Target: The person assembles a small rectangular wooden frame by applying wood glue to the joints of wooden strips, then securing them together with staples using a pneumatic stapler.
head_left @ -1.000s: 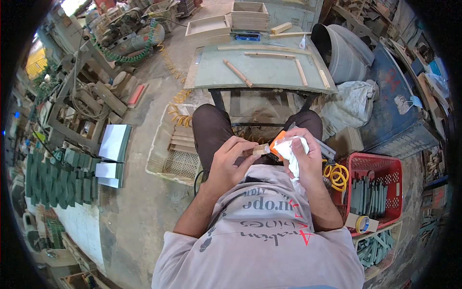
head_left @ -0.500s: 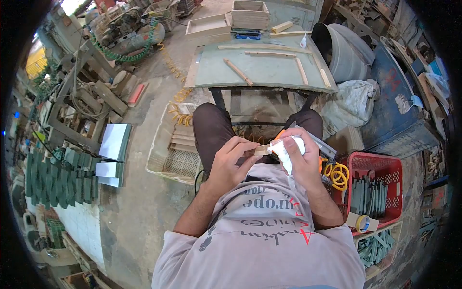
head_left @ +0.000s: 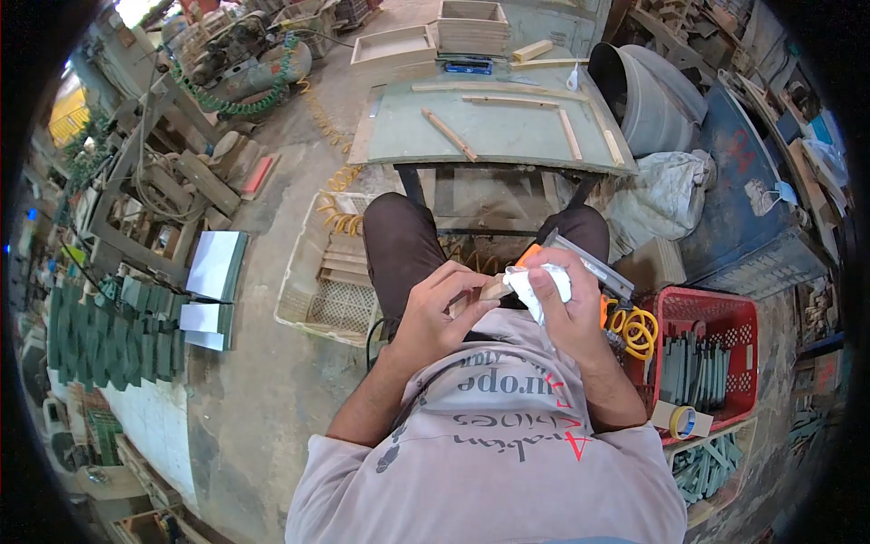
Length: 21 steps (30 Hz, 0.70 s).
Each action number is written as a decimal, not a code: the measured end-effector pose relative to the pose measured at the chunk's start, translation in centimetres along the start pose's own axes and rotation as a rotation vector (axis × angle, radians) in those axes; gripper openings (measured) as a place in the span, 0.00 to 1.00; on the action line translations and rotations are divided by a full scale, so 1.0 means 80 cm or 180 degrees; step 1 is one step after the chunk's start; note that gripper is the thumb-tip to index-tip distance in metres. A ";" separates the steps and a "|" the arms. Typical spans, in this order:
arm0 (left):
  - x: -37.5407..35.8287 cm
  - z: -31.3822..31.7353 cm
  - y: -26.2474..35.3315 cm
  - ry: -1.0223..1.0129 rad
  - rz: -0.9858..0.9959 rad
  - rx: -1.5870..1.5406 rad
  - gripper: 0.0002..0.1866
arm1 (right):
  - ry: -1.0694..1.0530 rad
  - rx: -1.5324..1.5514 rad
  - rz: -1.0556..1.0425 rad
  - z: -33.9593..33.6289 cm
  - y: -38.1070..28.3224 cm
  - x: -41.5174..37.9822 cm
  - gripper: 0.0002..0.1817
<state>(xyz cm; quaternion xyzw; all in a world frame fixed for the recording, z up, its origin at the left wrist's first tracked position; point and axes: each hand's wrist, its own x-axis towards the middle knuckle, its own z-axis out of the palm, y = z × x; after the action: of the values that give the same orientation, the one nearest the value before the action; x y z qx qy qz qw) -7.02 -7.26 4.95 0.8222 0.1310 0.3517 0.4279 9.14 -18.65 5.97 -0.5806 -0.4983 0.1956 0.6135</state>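
Observation:
Above my lap, my left hand pinches a small light wooden piece between thumb and fingers. My right hand is closed around a crumpled white cloth, its edge touching the end of the wooden piece. Behind the right hand, on my thigh, rests an orange and grey tool, partly hidden, that looks like an air nailer. A yellow coiled hose lies beside it. Part of the wooden piece is hidden by my left fingers.
Ahead stands a glass-topped table with several wooden strips and stacked wooden frames. A red crate of strips is at my right, with a tape roll on its near edge. To my left is a cream crate.
My right hand and the white cloth have shifted slightly left, against the wooden piece. The piece is tilted a little differently; my left hand stays almost in place.

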 end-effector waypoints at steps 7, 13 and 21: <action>-0.001 -0.002 -0.002 0.0130 -0.0067 0.0054 0.11 | -0.0361 -0.1285 -0.0885 -0.017 -0.028 0.007 0.14; 0.000 -0.004 -0.003 0.0154 0.0005 0.0081 0.12 | -0.0591 -0.1277 -0.1176 -0.017 -0.026 0.004 0.22; -0.002 -0.005 -0.003 0.0129 -0.0144 0.0139 0.12 | -0.1539 -0.1636 -0.0790 -0.017 -0.027 -0.007 0.26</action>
<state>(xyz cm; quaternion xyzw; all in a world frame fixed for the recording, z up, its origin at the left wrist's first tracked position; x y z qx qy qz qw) -7.37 -6.96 4.84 0.8209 0.1658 0.3556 0.4149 9.27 -20.35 7.94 -0.5878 -0.7283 0.1197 0.3314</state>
